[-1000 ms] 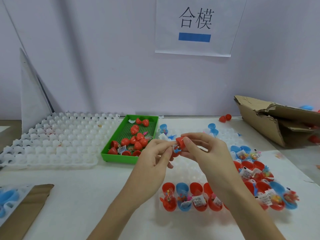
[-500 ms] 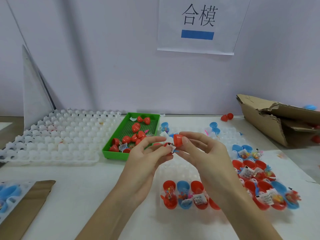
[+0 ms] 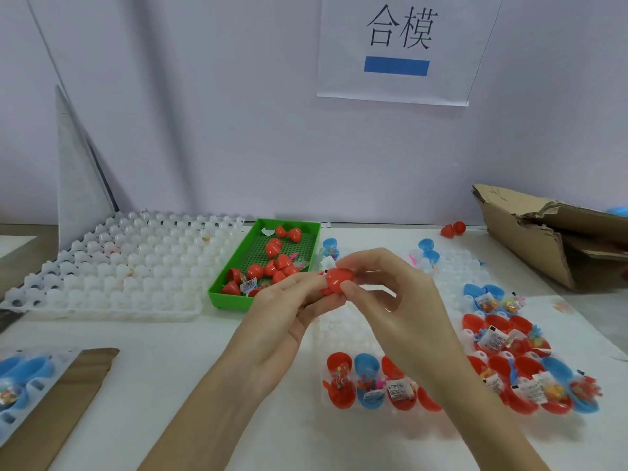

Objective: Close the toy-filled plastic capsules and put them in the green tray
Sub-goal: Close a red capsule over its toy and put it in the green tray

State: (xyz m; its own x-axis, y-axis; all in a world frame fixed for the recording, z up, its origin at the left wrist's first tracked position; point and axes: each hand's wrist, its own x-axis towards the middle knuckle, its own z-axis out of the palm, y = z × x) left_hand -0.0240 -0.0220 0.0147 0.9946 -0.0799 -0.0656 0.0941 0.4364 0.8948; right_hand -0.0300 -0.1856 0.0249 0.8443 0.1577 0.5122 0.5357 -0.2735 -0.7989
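Head view, hands: the left hand (image 3: pixel 289 311) and right hand (image 3: pixel 380 294) meet over the bench (image 3: pixel 170 385), both pinching one red capsule (image 3: pixel 339 280) at chest height.
Left grip: fingertips curled onto the capsule's lower half, holding it from the left.
Right grip: thumb and forefinger pinched on the upper half, the other fingers fanned loose.
Change: a second ago the two red halves stood apart, with the toy's paper tag showing between them; now they have come together into one rounded shell (only a scrap of white tag peeps out at its left edge).
Meaning: the closing looks nearly done, though whether the seam has snapped fully shut cannot be told from here.
Capsule's place: in the air, just right of the green tray (image 3: pixel 221 294) and not yet in it.
Tray: holds a heap of red capsules already, some still gaping.
Waiting stock: open capsules (image 3: pixel 370 382), red and blue with toys inside, sit in the clear holder (image 3: pixel 346 328) below the hands.
Next, as I judge: a final squeeze, then a short carry left to the tray.
Elsewhere: an empty white holder (image 3: pixel 119 266) left, a torn carton (image 3: pixel 543 239) right.
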